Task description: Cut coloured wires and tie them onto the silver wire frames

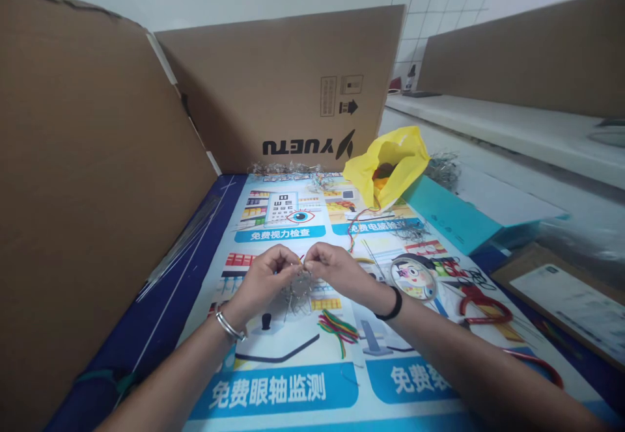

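My left hand [271,274] and my right hand [336,270] meet above the middle of the printed sheet, fingertips pinched close together. Below the left fingertips hangs a silvery piece of tangled thin wire [299,289], with loose ends pointing down. A small bit of red and yellow shows between the fingertips, too small to name surely; what the right fingers pinch is mostly hidden. Just below the hands lies a bunch of short red, green and yellow cords [338,332].
A yellow bag [413,152] stands open at the back right, a coloured cord trailing out. Wire pieces [288,168] lie along the back. To the right are a clear round roll [436,282], a red-handled tool [508,315] and a teal folder [449,214]. Cardboard walls [273,81] enclose the left and back.
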